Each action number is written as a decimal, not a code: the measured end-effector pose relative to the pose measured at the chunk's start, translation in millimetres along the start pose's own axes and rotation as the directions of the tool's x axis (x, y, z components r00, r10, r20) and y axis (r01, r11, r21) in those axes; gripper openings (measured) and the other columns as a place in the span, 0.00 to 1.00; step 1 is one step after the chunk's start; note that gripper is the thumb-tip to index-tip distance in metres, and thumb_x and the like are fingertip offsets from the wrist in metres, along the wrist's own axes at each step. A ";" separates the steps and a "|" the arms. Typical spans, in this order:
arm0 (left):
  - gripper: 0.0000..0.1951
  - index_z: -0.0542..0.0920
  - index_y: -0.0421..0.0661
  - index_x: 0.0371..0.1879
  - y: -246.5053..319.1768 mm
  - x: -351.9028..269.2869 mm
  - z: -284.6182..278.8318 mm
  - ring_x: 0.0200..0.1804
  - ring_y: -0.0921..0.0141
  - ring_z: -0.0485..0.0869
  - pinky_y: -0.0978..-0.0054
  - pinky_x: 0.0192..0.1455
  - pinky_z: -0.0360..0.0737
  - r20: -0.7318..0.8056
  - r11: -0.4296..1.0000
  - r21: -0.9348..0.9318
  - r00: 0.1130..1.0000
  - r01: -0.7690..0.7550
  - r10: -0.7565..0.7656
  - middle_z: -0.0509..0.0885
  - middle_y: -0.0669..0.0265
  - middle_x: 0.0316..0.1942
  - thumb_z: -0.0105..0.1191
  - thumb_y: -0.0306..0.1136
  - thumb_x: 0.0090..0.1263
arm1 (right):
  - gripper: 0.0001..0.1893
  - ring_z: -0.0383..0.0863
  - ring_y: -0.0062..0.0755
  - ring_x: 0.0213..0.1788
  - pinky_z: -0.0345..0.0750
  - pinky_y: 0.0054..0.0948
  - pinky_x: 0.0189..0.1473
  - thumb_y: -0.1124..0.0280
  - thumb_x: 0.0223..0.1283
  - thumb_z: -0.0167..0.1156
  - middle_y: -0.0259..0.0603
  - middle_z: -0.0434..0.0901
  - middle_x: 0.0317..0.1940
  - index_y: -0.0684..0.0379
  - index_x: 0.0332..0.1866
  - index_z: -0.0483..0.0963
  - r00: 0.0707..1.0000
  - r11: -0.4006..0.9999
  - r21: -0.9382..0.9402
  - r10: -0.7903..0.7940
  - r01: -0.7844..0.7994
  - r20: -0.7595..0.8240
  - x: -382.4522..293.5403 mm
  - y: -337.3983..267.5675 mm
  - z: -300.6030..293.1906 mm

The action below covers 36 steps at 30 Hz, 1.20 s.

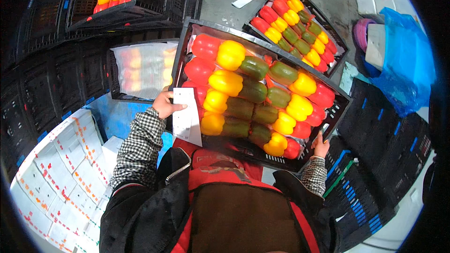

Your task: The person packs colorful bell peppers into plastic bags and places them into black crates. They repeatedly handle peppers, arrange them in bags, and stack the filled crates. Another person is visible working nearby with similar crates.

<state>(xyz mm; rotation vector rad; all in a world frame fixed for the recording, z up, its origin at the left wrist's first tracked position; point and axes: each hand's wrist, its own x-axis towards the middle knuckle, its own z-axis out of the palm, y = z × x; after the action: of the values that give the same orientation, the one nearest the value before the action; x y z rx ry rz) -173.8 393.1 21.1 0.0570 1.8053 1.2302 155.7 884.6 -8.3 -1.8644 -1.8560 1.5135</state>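
A black plastic crate [225, 143] is held up before my body, tilted, with its right end lower in view. Rows of red bell peppers [207, 46], yellow bell peppers [231, 55] and dark green bell peppers [254, 67] fill it. My left hand [164, 105] grips its left end, the thumb pressing a sheet of white printed labels [185, 116] against that side. At the opposite end, my right hand [320, 146] has hold of the crate wall. A small pale object [325, 127] shows just above those fingers; I cannot tell what it is.
Another crate of peppers [299, 30] rests on the concrete floor [221, 3] ahead. Left, a paper-covered crate [146, 66] sits beside stacked black crates [38, 88]. White foam boxes [66, 168] stand lower left. Black crates [386, 140] and a blue plastic bag [404, 66] are right.
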 end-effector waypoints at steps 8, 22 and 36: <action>0.14 0.85 0.43 0.38 -20.9 1.0 2.4 0.54 0.64 0.76 0.68 0.57 0.74 0.130 0.981 -0.048 0.975 0.186 -0.178 0.77 0.58 0.53 0.68 0.23 0.50 | 0.18 0.61 0.20 0.10 0.59 0.25 0.13 0.64 0.61 0.62 0.32 0.65 0.12 0.57 0.24 0.61 0.992 0.993 -0.067 0.093 -0.098 -0.087 -43.0 39.5 -20.1; 0.12 0.86 0.43 0.36 20.8 34.8 -24.1 0.50 0.66 0.79 0.67 0.57 0.72 0.063 0.970 0.233 0.994 0.075 -0.092 0.83 0.61 0.44 0.67 0.24 0.51 | 0.17 0.65 0.20 0.12 0.62 0.24 0.15 0.58 0.58 0.63 0.29 0.68 0.13 0.57 0.24 0.68 0.943 0.937 -0.106 0.329 -0.333 -0.053 -38.2 19.1 0.9; 0.13 0.85 0.39 0.39 -5.7 191.3 -2.5 0.40 0.70 0.83 0.70 0.47 0.77 0.192 0.859 0.204 0.841 0.469 -0.505 0.86 0.63 0.37 0.67 0.23 0.53 | 0.15 0.61 0.19 0.11 0.58 0.26 0.14 0.60 0.59 0.62 0.28 0.65 0.13 0.57 0.25 0.68 0.812 0.815 0.003 0.579 -0.580 -0.074 11.1 83.6 26.8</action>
<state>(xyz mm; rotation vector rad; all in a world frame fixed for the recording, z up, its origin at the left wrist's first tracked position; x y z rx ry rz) -283.2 482.9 -107.7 -0.1594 1.5640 0.6886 193.1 858.1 -84.0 -2.6192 -1.3210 1.5371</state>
